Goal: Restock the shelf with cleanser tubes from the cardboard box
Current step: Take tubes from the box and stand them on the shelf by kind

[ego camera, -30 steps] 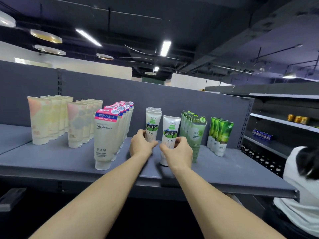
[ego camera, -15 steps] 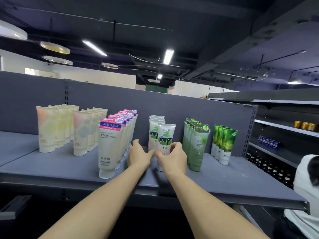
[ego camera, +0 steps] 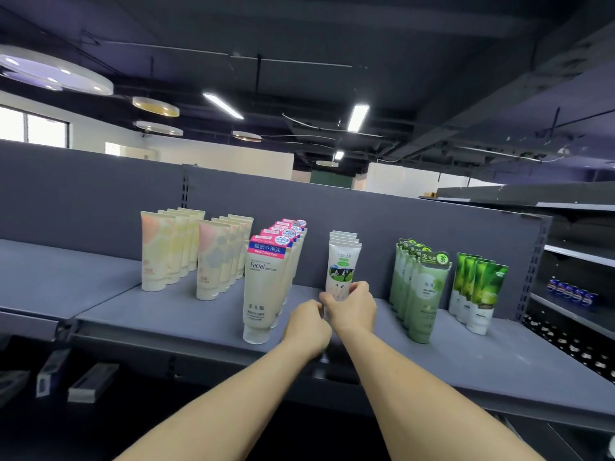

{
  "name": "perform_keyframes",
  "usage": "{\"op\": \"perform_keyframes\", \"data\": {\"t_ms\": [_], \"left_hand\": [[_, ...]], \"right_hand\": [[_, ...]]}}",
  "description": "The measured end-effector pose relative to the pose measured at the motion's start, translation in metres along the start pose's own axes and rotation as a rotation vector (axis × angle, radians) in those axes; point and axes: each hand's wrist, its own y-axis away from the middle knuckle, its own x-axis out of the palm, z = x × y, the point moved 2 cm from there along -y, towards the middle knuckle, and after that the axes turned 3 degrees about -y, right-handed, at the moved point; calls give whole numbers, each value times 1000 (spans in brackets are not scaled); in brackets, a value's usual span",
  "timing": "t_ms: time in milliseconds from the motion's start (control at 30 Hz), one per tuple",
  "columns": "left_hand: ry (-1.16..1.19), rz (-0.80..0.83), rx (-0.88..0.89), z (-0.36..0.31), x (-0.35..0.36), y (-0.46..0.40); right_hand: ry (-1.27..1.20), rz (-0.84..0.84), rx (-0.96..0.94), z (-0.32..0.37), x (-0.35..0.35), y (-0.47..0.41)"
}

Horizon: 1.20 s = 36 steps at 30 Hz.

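A white cleanser tube with a green cow picture stands at the front of its short row on the grey shelf. My right hand grips its lower part from the right and front. Just left of it and a little lower, my left hand has its curled fingers against the tube's bottom left edge. The tube's cap is hidden behind both hands. No cardboard box is in view.
Left of the hands stands a row of white Facial Cleanser tubes with pink tops, and two rows of cream tubes further left. Right are dark green tubes and bright green tubes. Side shelves stand far right.
The front white tube has gone back against the row behind it. Both hands have drawn close together at its base. The camera has tilted, and the person at the lower right has left the view.
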Motion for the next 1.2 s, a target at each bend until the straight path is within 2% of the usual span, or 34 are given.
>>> {"op": "perform_keyframes", "data": {"t_ms": [233,433,600,767,933,1100,1200], "left_hand": [[-31,-45,26,-5,-5,27],[-70,-178,203,-17,-11,65],[-437,-411,373,-17,-1,109],[-504,-310,315,-14,7,142],[-595,-220,267,-2,24,187],[-621,-101,183,23,63,242],[-673,7,198,51,94,282]], "right_hand": [[2,-37,-83,-7,-16,27],[101,-205,-205,-15,-50,74],[125,-207,-101,-49,-79,115],[99,-54,-29,-77,-106,146],[179,143,-14,-110,-133,188],[283,340,38,-182,-150,246],[304,437,146,-231,-153,275]]}}
